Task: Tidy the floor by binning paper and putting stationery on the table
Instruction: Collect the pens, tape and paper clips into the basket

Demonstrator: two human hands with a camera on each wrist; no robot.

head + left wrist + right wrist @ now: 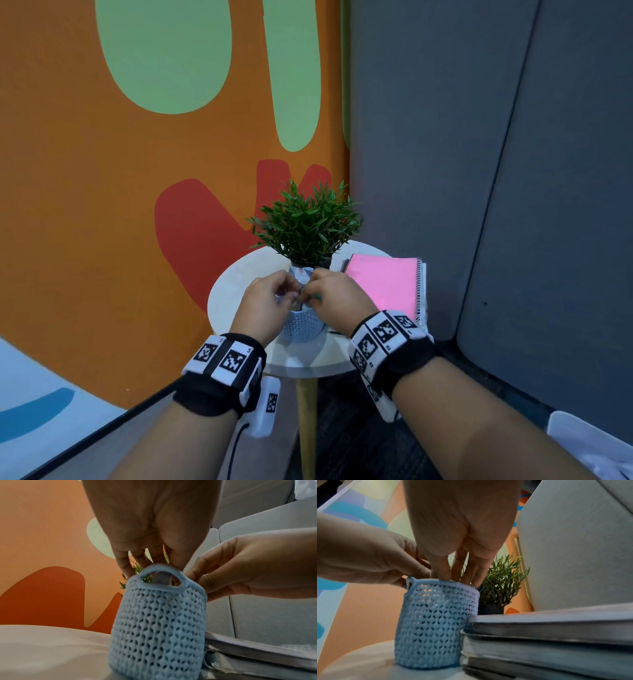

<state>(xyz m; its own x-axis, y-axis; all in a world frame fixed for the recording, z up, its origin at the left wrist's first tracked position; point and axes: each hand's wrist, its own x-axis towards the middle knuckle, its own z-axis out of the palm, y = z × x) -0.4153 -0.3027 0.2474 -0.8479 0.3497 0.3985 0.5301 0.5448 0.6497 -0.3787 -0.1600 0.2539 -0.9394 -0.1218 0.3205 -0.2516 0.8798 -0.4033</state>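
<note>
Both forearms come in from 6 o'clock, marker bands on the wrists. Left hand (265, 301) and right hand (337, 296) meet over the mouth of a light blue perforated basket (301, 327) standing upright on the round pale worktop (236, 274). Left fingers (123, 561) point down at the rim near the handle loop, lightly bunched; what they pinch, if anything, cannot be told. Right fingers (443, 568) dip just inside the rim, held close together, with something thin and greenish among them in the head view, too blurred to identify. Potted plant (306, 222) in a dark pot at 12 o'clock, just behind the basket. Pink-covered spiral notebook (387, 287) at 2 o'clock tops a stack of books touching the basket's side. Orange patterned wall behind, grey panels at 3 o'clock.
</note>
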